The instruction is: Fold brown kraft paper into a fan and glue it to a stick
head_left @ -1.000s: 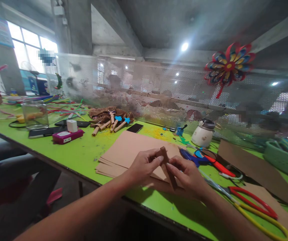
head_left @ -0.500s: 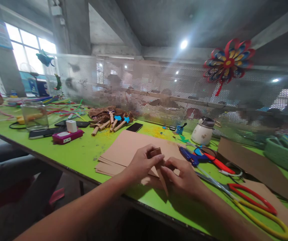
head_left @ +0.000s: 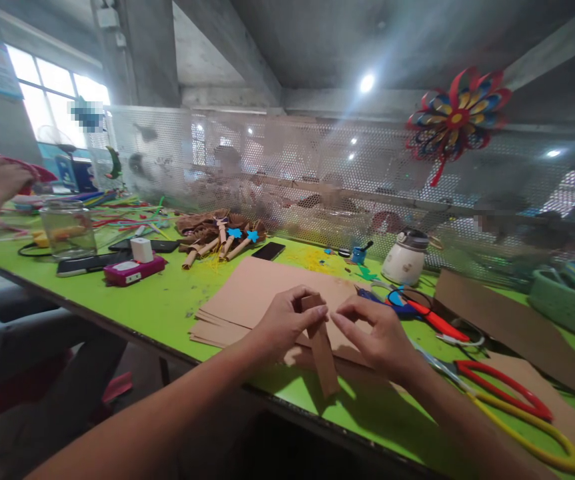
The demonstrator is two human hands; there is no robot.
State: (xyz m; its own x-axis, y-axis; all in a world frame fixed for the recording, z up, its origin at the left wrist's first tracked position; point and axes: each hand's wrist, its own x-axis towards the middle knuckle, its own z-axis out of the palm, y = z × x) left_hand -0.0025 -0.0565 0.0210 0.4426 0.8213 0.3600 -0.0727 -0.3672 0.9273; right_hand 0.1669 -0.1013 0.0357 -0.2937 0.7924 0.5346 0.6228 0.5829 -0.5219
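"Brown strip [head_left: 323, 363] on my feed, near middle. Held how?"

"Left hand [head_left: 290, 321] pinches its upper end between thumb and fingers. Lower end free; I judge that leaves the length reachable."

"Right hand [head_left: 380, 337]?"

"Just beside. Narrow gap between thumb and forefinger, nothing visible there."

"Scissors [head_left: 515, 415]?"

"Near right on the green table [head_left: 167, 313], handles nearest, probably for easy reach. Paper sheets [head_left: 267, 280] lie flat beyond the strip."

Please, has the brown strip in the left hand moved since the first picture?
Yes. The brown strip has moved to the left, judged against the stack of brown sheets.
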